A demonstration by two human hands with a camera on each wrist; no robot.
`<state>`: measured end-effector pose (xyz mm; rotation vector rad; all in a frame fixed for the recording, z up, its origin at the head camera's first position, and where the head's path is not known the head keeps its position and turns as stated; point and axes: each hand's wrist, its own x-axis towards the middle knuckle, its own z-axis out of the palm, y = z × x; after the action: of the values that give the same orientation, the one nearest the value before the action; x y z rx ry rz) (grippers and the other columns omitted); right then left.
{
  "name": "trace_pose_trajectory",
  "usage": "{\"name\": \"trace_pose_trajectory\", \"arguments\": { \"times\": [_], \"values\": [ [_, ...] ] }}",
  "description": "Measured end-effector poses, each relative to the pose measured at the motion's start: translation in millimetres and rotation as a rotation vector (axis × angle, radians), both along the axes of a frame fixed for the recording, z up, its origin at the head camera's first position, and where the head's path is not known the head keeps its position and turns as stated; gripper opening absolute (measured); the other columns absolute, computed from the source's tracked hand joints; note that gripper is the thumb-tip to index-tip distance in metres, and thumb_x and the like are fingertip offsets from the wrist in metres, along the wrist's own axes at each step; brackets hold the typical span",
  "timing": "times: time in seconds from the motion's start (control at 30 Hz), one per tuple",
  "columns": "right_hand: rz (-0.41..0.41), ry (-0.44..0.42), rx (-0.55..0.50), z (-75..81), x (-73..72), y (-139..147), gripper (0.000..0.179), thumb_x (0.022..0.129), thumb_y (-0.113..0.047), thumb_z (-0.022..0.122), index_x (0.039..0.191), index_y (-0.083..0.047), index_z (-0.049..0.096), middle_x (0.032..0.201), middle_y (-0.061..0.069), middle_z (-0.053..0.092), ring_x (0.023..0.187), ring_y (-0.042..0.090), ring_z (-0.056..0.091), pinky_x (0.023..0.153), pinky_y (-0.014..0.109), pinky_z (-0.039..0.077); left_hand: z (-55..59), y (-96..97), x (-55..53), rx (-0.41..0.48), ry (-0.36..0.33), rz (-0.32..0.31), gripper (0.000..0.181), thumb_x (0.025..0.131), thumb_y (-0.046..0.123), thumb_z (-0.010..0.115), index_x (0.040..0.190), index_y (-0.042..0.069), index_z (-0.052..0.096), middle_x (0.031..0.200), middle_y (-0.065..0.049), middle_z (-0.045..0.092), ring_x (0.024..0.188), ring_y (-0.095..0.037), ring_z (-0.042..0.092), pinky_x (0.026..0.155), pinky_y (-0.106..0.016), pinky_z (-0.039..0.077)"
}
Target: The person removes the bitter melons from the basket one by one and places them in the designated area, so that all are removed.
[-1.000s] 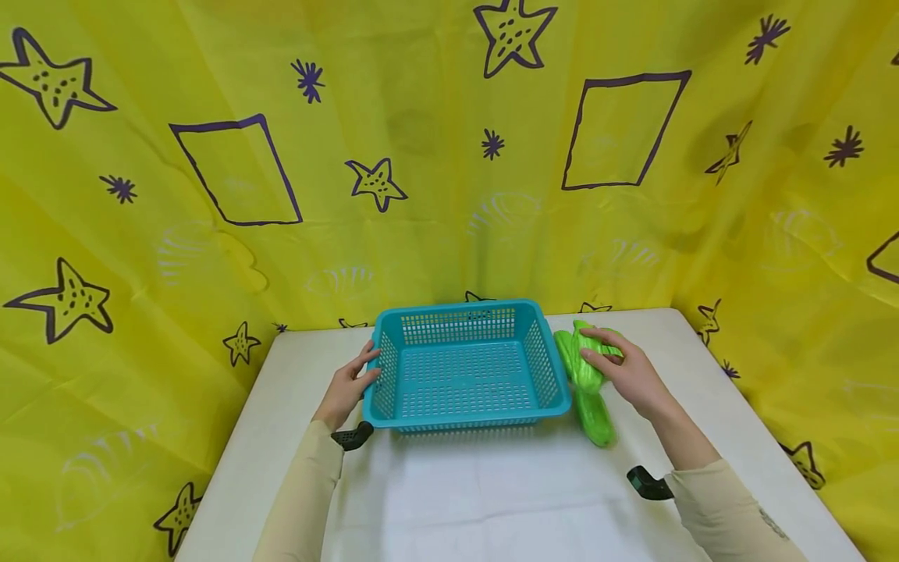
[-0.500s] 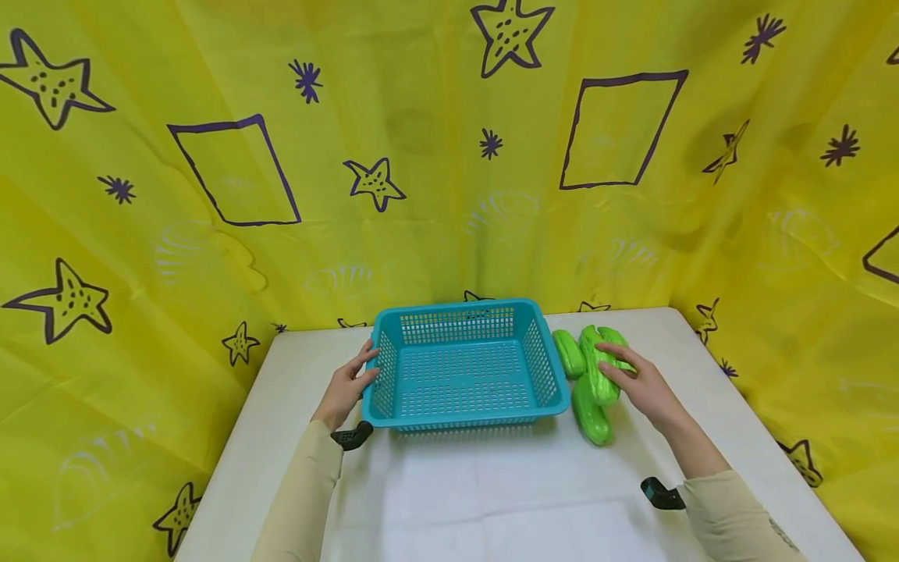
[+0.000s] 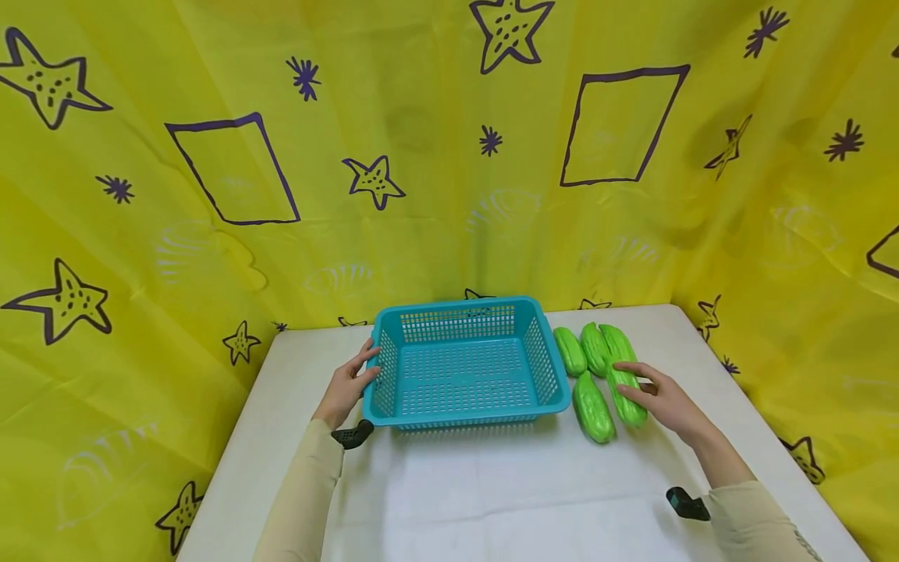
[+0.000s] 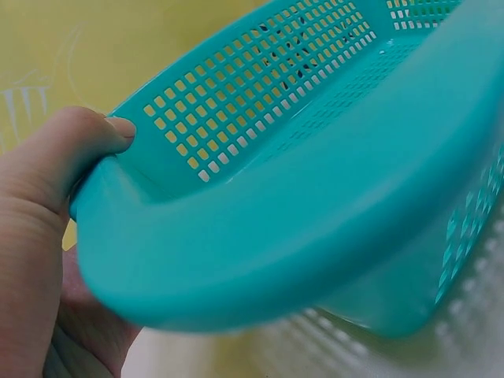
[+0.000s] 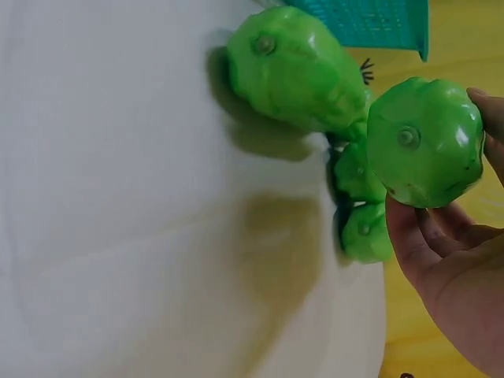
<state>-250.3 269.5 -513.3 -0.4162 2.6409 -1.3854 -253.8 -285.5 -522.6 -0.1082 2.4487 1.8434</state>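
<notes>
My left hand (image 3: 346, 388) grips the left rim of a teal plastic basket (image 3: 463, 420); the left wrist view shows the thumb (image 4: 118, 130) over the rim and the fingers below. Nothing lies inside the basket. My right hand (image 3: 663, 400) holds a bright green, ridged cucumber (image 3: 627, 402) between thumb and fingers. In the right wrist view its round, nubbed end (image 5: 425, 142) faces the camera, above a shadow on the table. Beside the basket lie several similar cucumbers: one in front (image 3: 593, 410), others behind, including one (image 3: 570, 353) close to the basket wall.
A white-covered table (image 3: 485, 492) carries everything. Yellow curtain (image 3: 435, 250) with star drawings encloses its back and sides. A black wrist mount (image 3: 353, 435) sits at the left wrist, and another black mount (image 3: 687, 505) at the right.
My right hand has moved right and toward the front with the cucumber, off the ones it overlapped, which now show more fully. The left hand and basket stay in place.
</notes>
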Motion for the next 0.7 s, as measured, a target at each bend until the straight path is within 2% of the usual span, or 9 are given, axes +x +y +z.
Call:
{"name": "trace_pose_trajectory", "arguments": {
  "times": [0.17,0.37,0.47,0.6,0.7],
  "values": [
    [0.006,-0.002,0.009,-8.1,0.5,3.8,0.048,0.099,-0.028,0.059,0.138,-0.001,0.051,0.139,0.024,0.048,0.112,0.035,0.049,0.077,0.025,0.048,0.2,-0.3,0.5,0.009,0.01,-0.011,0.05,0.1,0.023,0.057,0.148,0.018,0.044,0.158,0.021,0.021,0.149,-0.021,0.009,0.106,-0.053,0.04],
    [0.021,-0.003,0.014,-15.5,0.7,5.0,0.047,0.098,-0.028,0.061,0.136,-0.001,0.053,0.138,0.025,0.049,0.112,0.038,0.051,0.079,0.025,0.049,-1.1,-1.9,0.3,0.019,0.007,-0.015,0.051,0.1,0.023,0.058,0.149,0.018,0.044,0.158,0.02,0.02,0.149,-0.022,0.009,0.106,-0.054,0.04],
    [0.036,-0.015,0.02,-18.6,1.2,5.9,0.047,0.098,-0.027,0.061,0.137,-0.001,0.052,0.14,0.026,0.047,0.116,0.043,0.05,0.082,0.03,0.05,-2.3,-2.6,0.3,0.02,0.006,-0.013,0.051,0.1,0.022,0.058,0.149,0.019,0.044,0.158,0.02,0.021,0.149,-0.022,0.011,0.105,-0.054,0.041],
    [0.054,-0.021,0.015,-21.6,1.7,6.3,0.047,0.099,-0.026,0.06,0.137,-0.001,0.052,0.142,0.027,0.044,0.12,0.051,0.048,0.09,0.043,0.05,-1.6,-1.9,0.7,0.026,0.01,-0.008,0.05,0.1,0.021,0.058,0.148,0.019,0.045,0.158,0.021,0.021,0.149,-0.021,0.013,0.105,-0.051,0.042],
    [0.067,-0.029,0.017,-22.8,1.7,5.9,0.047,0.099,-0.025,0.059,0.138,0.0,0.051,0.143,0.029,0.043,0.121,0.053,0.048,0.092,0.045,0.049,-0.1,-0.9,1.1,0.032,0.015,-0.011,0.05,0.1,0.02,0.057,0.148,0.018,0.044,0.158,0.02,0.021,0.149,-0.02,0.014,0.104,-0.05,0.043]
  ]
}}
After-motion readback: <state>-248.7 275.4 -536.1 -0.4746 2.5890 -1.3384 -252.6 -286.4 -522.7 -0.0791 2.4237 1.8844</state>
